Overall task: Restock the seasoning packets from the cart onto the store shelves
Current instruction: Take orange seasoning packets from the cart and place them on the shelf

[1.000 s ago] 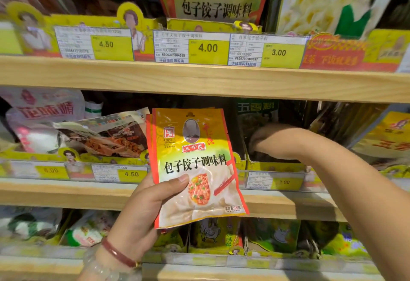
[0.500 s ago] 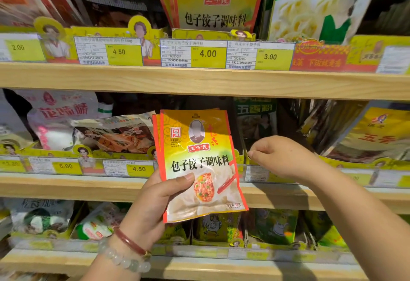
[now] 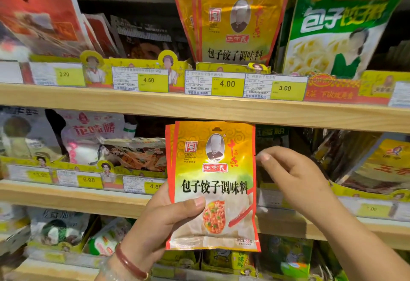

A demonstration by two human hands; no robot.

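Left fingers (image 3: pixel 190 205) round seasoning packets (image 3: pixel 214 183); right fingers (image 3: pixel 265 158) loosely curled.

Left hand (image 3: pixel 164 220) gripping, right hand (image 3: pixel 295 176) pinching.

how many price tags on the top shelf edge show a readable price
4: the 2.00 tag far left, 4.50 tag, 4.00 tag and 3.00 tag rightward. A white label at the far right is cut off.

Bare forearms; left wrist: red bangle (image 3: pixel 131 264), pale bead bracelet (image 3: pixel 108 269).
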